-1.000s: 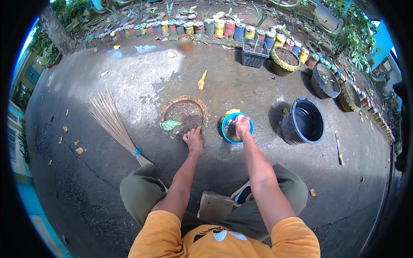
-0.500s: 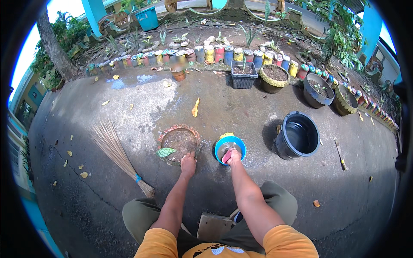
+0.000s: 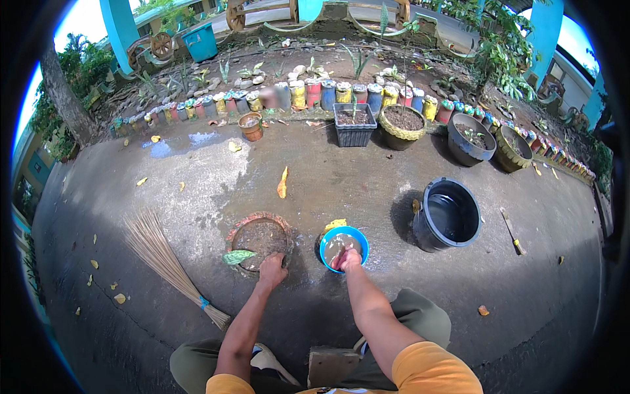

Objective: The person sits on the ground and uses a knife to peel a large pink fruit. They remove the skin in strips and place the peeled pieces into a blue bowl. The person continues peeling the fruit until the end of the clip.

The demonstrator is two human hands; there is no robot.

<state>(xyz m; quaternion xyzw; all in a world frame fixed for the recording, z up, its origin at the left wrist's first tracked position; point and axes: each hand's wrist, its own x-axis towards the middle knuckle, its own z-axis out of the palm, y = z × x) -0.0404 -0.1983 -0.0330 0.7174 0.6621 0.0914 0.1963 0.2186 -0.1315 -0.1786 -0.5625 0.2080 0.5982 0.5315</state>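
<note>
My left hand (image 3: pixel 273 269) has its fingers curled over the near right rim of a round, worn reddish clay pot (image 3: pixel 261 216), which has murky water or wet soil inside. A green mottled leaf (image 3: pixel 237 257) sticks out at the pot's left rim. Just right of it, my right hand (image 3: pixel 352 259) reaches into a light blue basin (image 3: pixel 365 241) of muddy water. In that hand is a pinkish-red scrubbing pad (image 3: pixel 338 261), partly dipped in the water. Something yellow (image 3: pixel 335 224) lies against the basin's far side.
On the left lies a stick broom (image 3: pixel 164 259). A large black bucket (image 3: pixel 424 226) of water stands at right, with a brush-like tool (image 3: pixel 512 231) beyond it. Farther off are a small clay pot (image 3: pixel 251 131), a black square planter (image 3: pixel 354 135) and several round planters before a bottle border.
My right hand has dipped the pinkish-red scrubbing pad lower into the basin's water. My left hand stays at the pot's rim. The whole view has shifted slightly.
</note>
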